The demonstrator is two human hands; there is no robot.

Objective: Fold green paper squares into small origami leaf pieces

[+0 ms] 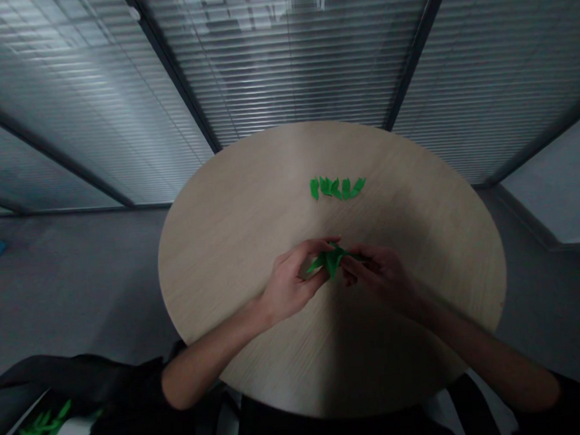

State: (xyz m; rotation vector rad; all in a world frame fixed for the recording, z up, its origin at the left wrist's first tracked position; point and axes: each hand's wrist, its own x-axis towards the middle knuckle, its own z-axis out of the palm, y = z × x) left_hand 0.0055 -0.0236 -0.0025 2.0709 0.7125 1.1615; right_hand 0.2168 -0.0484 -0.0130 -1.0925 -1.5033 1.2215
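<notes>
The green leafy piece (333, 261) sits between my hands, over the round worktop (213, 249). My right fingers (363, 269) pinch its right side; my left fingers (313, 245) curve around its left, though I can't tell whether they're clamped. Beyond lie small green pieces (335, 188) in a row, then the window blinds (290, 72).

Plain black sleeves end around the elbows, the left sleeve (143, 383) off the counter's (212, 243) near-left edge, the right sleeve (571, 402) off its near-right. Forearms (219, 347), left hand (289, 282) and right hand (386, 276) are bare.
</notes>
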